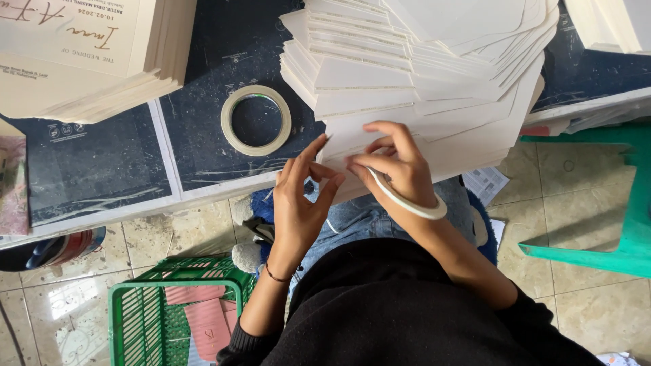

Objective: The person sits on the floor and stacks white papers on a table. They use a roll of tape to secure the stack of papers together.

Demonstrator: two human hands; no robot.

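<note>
Both hands meet at the near edge of the fanned cream envelope stack (420, 102) on the dark table (102, 163). Right hand (400, 166), tape ring round its wrist, pinches the bottom envelope's edge. Left hand (302, 196), fingers half-curled, touches the same edge from the left. 2nd tape roll (256, 120) lies further left.

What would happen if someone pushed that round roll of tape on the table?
The tape roll lies flat on the dark table, so it would probably slide, not roll. It looks thin and hollow, so likely light. Stood on edge, its round shape could let it roll off.
</note>
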